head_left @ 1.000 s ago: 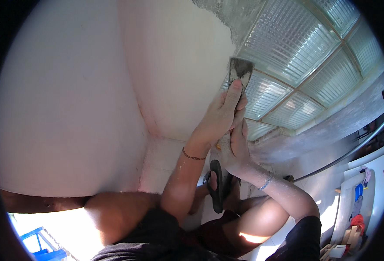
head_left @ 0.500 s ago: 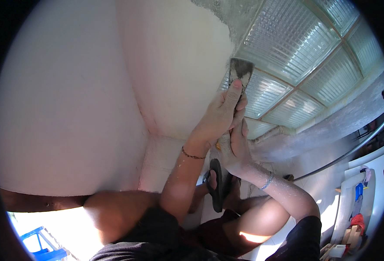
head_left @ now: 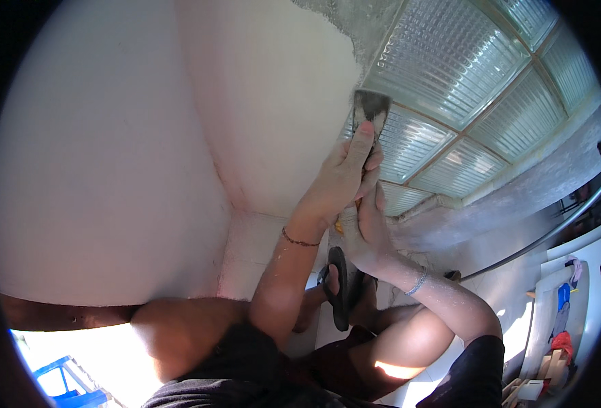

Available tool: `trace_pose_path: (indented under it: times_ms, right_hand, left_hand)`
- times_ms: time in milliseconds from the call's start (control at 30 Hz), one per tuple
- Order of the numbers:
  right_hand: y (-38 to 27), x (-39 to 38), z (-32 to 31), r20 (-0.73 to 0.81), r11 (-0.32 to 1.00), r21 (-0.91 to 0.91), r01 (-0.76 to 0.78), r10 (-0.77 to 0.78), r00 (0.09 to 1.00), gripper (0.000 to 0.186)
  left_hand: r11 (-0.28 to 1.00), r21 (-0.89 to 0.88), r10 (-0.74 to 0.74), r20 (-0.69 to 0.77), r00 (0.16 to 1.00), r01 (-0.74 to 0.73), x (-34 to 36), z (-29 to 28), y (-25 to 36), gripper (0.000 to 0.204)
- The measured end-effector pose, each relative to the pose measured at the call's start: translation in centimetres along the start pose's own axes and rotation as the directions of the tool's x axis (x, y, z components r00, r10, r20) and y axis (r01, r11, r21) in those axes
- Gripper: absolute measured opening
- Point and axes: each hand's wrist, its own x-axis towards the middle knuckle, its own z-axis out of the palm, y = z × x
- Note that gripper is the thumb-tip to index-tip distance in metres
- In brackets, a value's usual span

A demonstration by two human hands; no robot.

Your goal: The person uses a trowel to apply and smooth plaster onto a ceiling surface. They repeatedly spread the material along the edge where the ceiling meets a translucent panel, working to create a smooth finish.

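Note:
My left hand (head_left: 341, 173) grips a putty knife (head_left: 371, 105), its thumb stretched up along the tool. The wide metal blade is smeared with pale filler. It lies where the cream plastered wall (head_left: 280, 102) meets the glass blocks (head_left: 416, 136). Just below, my right hand (head_left: 365, 234) is closed close under the left, near the wrist. A small yellow-orange piece shows beside its thumb; whatever it holds is mostly hidden by the fingers. Pale dust covers both hands. Rough grey plaster (head_left: 365, 30) borders the cream coat above the blade.
A rounded ledge (head_left: 504, 204) runs under the glass blocks. A grey hose or pipe (head_left: 538, 248) crosses at right. Wood pieces and a red cloth (head_left: 561, 344) lie at lower right. My feet in dark flip-flops (head_left: 340, 289) are below; a blue plastic item (head_left: 69, 381) stands lower left.
The putty knife and my left hand have shifted slightly left along the wall edge. My right hand has moved a little with them.

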Motion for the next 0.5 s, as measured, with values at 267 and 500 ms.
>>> trace_pose_path:
  times_ms: [267,500]
  right_hand:
    - [-0.19,0.42,-0.52,0.024,1.000,-0.015,-0.003,0.004,1.000,0.052]
    - [-0.77,0.20,-0.15,0.013,0.995,-0.100,0.021,-0.020,1.000,0.049]
  left_hand:
    - [0.999,-0.024,0.026,0.005,1.000,-0.025,0.51,0.37,0.47,0.058]
    - [0.999,-0.016,-0.028,0.028,0.999,0.029,0.00,0.28,0.77,0.058]
